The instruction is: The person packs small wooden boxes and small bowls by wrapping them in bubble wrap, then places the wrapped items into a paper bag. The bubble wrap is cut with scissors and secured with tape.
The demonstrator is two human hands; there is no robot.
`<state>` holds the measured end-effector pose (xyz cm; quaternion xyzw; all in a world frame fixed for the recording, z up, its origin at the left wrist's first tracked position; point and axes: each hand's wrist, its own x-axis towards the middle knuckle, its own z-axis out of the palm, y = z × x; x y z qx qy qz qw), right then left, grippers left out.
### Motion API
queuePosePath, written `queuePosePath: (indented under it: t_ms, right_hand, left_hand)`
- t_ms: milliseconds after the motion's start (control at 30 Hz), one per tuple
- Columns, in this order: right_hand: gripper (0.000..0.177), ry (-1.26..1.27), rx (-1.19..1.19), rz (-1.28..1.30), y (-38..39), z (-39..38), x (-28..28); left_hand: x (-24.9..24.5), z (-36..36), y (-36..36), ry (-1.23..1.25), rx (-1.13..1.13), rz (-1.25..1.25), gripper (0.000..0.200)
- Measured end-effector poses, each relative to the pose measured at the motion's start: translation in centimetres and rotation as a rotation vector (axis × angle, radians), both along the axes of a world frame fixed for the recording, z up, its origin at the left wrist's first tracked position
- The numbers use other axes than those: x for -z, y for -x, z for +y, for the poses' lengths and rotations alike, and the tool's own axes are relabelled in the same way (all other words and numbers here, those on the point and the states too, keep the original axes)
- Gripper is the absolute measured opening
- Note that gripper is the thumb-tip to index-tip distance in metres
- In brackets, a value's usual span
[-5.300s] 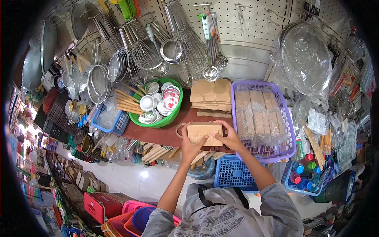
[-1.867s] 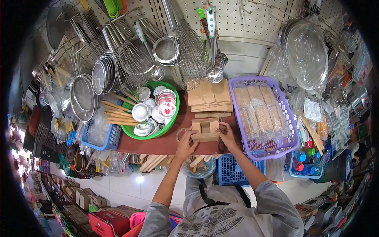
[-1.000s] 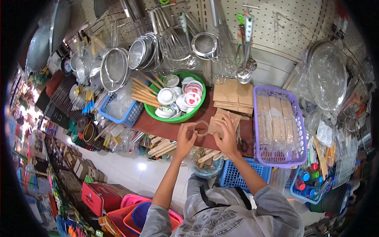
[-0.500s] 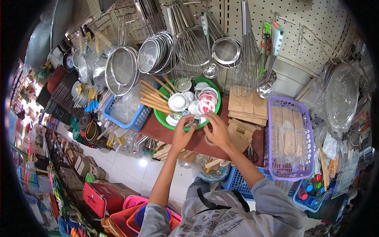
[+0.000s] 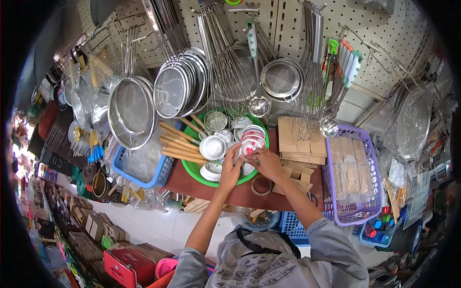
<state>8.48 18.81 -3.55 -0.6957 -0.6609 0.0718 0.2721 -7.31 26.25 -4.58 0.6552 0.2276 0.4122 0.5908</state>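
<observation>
the little bowls with red flowers (image 5: 250,145) are in a green tub (image 5: 194,175), close to its right edge, and the tub sits toward the left end of the counter (image 5: 235,197). the left hand (image 5: 230,170) and the right hand (image 5: 267,164) are at the tub's near right edge, by the bowls. their fingers are bent, but i can't tell if they pinch anything. each bowl looks light, hard and smooth, so it may slip (and it might chip if it bumps another). the rim looks best to hold, thumb on one side, fingers across.
</observation>
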Motion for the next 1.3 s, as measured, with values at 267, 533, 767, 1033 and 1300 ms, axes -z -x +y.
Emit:
queuePosePath:
  t_ms: [267,533,767,1033,1300]
  right_hand:
    - [0.028,0.121,0.015,0.02,-0.1,-0.5,-0.5]
    - [0.022,0.019,0.108,0.178,-0.3,-0.8,-2.5]
    - [0.024,-0.118,0.155,0.506,2.0,-2.2,-5.5]
    - [0.028,-0.267,-0.264,0.065,4.5,-1.9,-3.5]
    - [0.027,-0.55,-0.051,0.343,4.5,-0.9,-2.9]
  left_hand:
    - [-0.5,0.6,0.5,-0.151,-0.052,0.101,0.043]
    - [-0.8,-0.2,0.7,-0.043,-0.159,-0.005,0.034]
    - [1.7,0.8,1.1,0.31,0.075,-0.237,0.032]
    - [1.5,0.9,1.9,0.679,0.091,-0.323,0.063]
    - [-0.4,1.5,2.2,0.868,0.039,-0.517,0.067]
